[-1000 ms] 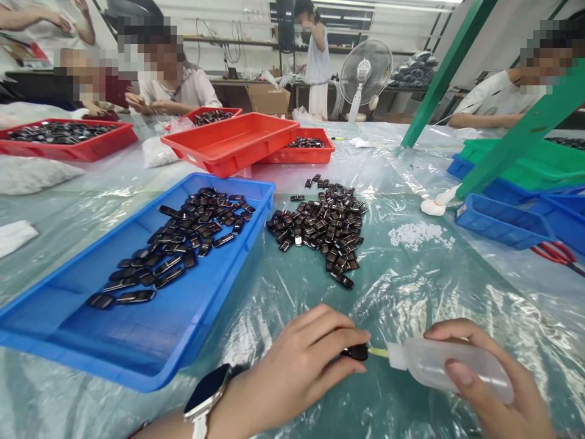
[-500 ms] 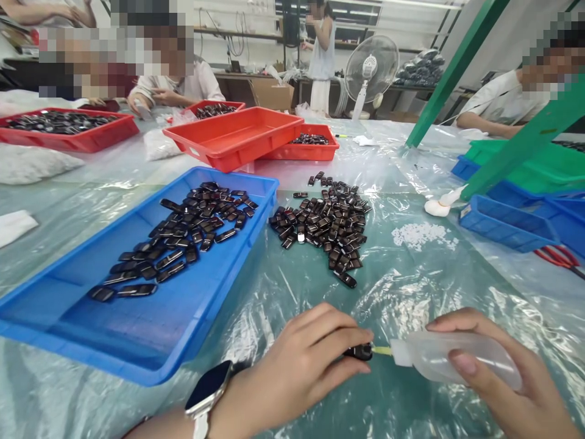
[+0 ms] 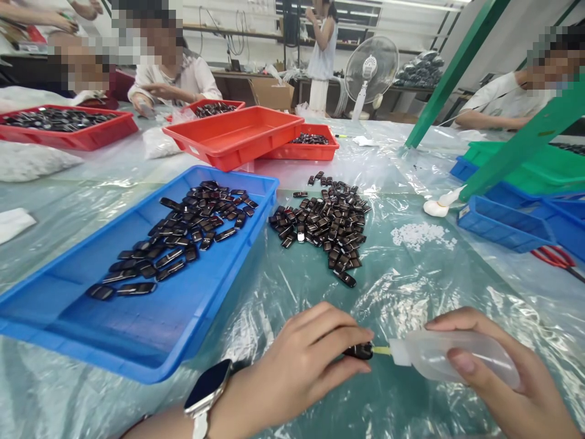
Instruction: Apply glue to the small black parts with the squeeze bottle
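Note:
Between the thumb and fingers of my left hand (image 3: 311, 360) is a small glossy black plastic piece (image 3: 359, 350), mostly covered by the fingers. My right hand (image 3: 507, 360) is wrapped round a translucent squeeze bottle (image 3: 439, 353) lying on its side in the grip. The bottle's thin yellow-green nozzle (image 3: 381, 350) points left, its tip touching or almost touching the black piece. Beyond my hands lies a heap of similar black pieces (image 3: 326, 219) on the plastic-covered table. More of them rest in the blue tray (image 3: 228, 283) at the left.
Small white bits (image 3: 423, 236) are spread at the right, near a white wrapped bundle (image 3: 439, 207). Blue bins (image 3: 505, 225), red-handled pliers (image 3: 553, 256) and a slanting green post (image 3: 516, 140) stand further right. Red trays (image 3: 237, 137) sit behind; co-workers are around the table.
My hands, the black piece and the bottle hold almost the same place. In the background, co-workers have shifted their arms and heads slightly.

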The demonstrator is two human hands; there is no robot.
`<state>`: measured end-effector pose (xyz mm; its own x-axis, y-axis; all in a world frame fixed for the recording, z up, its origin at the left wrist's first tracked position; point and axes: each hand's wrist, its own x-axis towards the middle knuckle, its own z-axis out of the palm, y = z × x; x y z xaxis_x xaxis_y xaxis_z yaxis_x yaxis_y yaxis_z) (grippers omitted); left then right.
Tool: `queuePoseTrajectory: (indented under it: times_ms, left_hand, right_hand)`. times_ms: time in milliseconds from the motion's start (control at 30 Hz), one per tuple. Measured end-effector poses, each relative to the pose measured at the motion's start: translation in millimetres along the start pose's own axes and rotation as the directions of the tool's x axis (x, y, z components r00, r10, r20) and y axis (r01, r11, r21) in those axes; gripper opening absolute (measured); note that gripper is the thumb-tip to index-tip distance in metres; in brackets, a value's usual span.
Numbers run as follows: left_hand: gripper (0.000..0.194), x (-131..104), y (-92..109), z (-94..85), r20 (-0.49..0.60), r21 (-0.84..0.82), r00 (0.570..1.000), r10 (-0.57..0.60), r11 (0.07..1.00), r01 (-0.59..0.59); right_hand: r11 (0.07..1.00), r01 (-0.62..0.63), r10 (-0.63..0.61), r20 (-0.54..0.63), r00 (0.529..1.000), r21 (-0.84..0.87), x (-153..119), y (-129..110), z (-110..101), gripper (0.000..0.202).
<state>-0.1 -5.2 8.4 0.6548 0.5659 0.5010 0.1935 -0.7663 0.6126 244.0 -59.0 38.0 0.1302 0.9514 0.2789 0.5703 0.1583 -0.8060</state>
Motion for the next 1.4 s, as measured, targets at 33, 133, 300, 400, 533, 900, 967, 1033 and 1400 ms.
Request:
queuePoseTrajectory:
  times_ms: [33, 133, 300, 400, 533, 900, 967, 1033, 1400]
  left_hand:
    - [0.024, 0, 0, 0.2, 0.001, -0.001, 1.0, 0.001, 1.0, -0.001]
    - [0.025, 0, 1, 0.3, 0.003, 0.002, 1.0, -0.005, 1.0, 0.005]
    - [0.025, 0, 2, -0.3, 0.002, 0.007, 1.0, -0.006, 1.0, 0.006]
    - [0.025, 0, 2, -0.9, 0.005, 0.014, 1.0, 0.002, 1.0, -0.002]
    - [0.024, 1, 2, -1.6, 0.014, 0.027, 1.0, -0.006, 1.0, 0.005]
    - [0.038, -1, 5, -3.1, -0.022, -0.021, 0.998, -0.064, 0.998, 0.063]
    - [0.038, -2, 6, -3.8, -0.018, -0.025, 0.997, -0.08, 0.997, 0.079]
    - [0.038, -2, 7, -4.0, -0.015, -0.026, 0.996, -0.091, 0.996, 0.091]
    - [0.03, 0, 5, 0.1, -0.016, -0.073, 0.987, -0.161, 0.985, 0.159]
  right_hand:
    - [0.997, 0.076, -0.075, 0.036, 0.997, -0.026, 2, 4, -3, 0.022]
    - [0.981, 0.181, -0.175, 0.091, 0.98, -0.067, 3, 12, -11, 0.015]
    - [0.98, 0.185, -0.178, 0.098, 0.979, -0.074, 0, 15, -11, 0.015]
    - [0.981, 0.177, -0.169, 0.105, 0.98, -0.08, 2, 14, -9, 0.015]
    - [0.986, 0.163, -0.158, 0.099, 0.983, -0.043, 4, 14, -8, 0.016]
    - [0.938, -0.285, 0.306, -0.085, 0.948, 0.198, -6, -5, 10, 0.043]
    - [0.912, -0.33, 0.36, -0.09, 0.928, 0.243, -8, -9, 14, 0.045]
    - [0.894, -0.352, 0.388, -0.086, 0.918, 0.278, -9, -10, 16, 0.046]
    - [0.92, -0.304, 0.33, -0.069, 0.942, 0.246, -12, -6, 14, 0.044]
